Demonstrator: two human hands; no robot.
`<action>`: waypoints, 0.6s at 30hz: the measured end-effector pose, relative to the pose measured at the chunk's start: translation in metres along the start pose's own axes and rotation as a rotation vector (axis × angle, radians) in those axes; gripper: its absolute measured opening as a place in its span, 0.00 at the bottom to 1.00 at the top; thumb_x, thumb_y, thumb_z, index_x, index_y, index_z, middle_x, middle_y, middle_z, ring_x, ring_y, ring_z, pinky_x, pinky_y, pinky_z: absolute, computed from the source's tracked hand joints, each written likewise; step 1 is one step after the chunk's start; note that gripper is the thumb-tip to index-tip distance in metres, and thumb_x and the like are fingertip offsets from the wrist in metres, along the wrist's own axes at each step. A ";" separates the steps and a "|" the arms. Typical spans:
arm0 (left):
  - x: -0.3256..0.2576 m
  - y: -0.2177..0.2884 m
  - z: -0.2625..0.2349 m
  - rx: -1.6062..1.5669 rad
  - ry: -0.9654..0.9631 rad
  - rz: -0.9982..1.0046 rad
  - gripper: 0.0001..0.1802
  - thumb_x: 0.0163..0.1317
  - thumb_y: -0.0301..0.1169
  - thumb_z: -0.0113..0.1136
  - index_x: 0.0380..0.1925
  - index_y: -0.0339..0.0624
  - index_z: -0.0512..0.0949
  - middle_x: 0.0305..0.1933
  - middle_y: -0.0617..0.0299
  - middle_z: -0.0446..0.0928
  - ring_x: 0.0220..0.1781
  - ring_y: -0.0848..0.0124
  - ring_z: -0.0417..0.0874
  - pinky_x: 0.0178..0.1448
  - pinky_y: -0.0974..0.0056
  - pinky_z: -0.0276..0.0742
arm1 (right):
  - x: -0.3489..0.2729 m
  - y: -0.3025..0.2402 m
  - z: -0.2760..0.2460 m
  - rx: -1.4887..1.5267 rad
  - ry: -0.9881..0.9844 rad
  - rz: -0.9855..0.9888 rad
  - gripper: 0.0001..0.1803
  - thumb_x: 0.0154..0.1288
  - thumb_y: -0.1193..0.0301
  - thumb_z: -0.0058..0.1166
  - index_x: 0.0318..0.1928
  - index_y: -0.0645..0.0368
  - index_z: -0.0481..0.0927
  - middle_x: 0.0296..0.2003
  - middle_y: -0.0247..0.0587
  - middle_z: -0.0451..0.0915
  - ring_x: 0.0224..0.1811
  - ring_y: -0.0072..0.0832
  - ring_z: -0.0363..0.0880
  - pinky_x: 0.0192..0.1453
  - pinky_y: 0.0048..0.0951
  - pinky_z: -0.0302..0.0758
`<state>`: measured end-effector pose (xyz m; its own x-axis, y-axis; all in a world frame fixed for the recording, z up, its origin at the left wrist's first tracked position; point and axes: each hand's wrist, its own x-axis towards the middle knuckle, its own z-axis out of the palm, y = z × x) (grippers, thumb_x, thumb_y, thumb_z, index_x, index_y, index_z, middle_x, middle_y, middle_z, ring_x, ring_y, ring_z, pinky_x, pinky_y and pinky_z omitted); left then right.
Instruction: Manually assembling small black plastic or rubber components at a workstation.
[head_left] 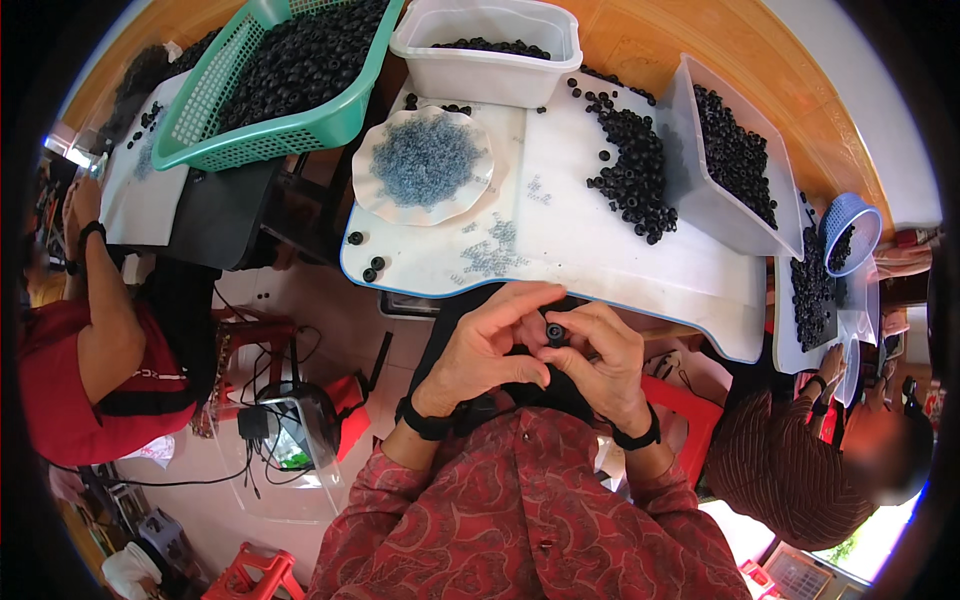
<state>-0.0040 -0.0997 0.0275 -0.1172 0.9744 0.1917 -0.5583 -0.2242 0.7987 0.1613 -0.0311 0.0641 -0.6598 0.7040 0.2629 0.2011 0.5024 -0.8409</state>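
Observation:
Just in front of my body, near the table's front edge, my right hand [607,362] pinches a small black round part [555,333] with a hole in its face. My left hand [487,345] is close beside it, thumb and forefinger apart; its inner fingers curl toward the part, and whether they touch it is hard to see. On the white table ahead sits a scalloped white plate [370,185] heaped with tiny bluish-grey pieces. More of these tiny pieces [490,250] lie scattered before it. Further right is a loose pile of black round parts [630,170].
A green basket [330,128] of black parts stands at the far left. A white tub [480,75] and a translucent bin [700,195] hold more. One person [110,345] sits at left, another [800,460] at right beside a blue basket [850,215].

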 end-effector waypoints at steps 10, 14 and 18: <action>-0.002 -0.002 -0.005 0.255 -0.083 0.002 0.34 0.45 0.17 0.74 0.57 0.37 0.78 0.38 0.64 0.80 0.29 0.83 0.73 0.35 0.75 0.71 | -0.002 0.000 0.005 -0.069 0.109 -0.131 0.18 0.49 0.77 0.72 0.42 0.64 0.81 0.29 0.43 0.81 0.26 0.28 0.80 0.27 0.25 0.75; -0.002 -0.002 -0.003 0.304 -0.066 0.029 0.31 0.46 0.16 0.73 0.55 0.37 0.79 0.37 0.63 0.81 0.29 0.83 0.74 0.34 0.76 0.72 | -0.002 -0.002 0.005 -0.067 0.122 -0.139 0.17 0.50 0.77 0.71 0.41 0.64 0.81 0.27 0.42 0.80 0.25 0.28 0.79 0.27 0.25 0.74; -0.002 -0.003 -0.001 0.220 -0.040 0.004 0.29 0.47 0.16 0.72 0.54 0.37 0.80 0.40 0.62 0.82 0.30 0.82 0.76 0.34 0.77 0.72 | -0.003 0.002 0.009 -0.030 0.128 -0.113 0.16 0.51 0.78 0.70 0.41 0.63 0.81 0.26 0.41 0.79 0.24 0.28 0.78 0.26 0.25 0.73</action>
<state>-0.0028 -0.1008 0.0238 -0.0840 0.9733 0.2137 -0.3646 -0.2296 0.9024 0.1577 -0.0369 0.0572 -0.5823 0.6996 0.4142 0.1541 0.5952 -0.7886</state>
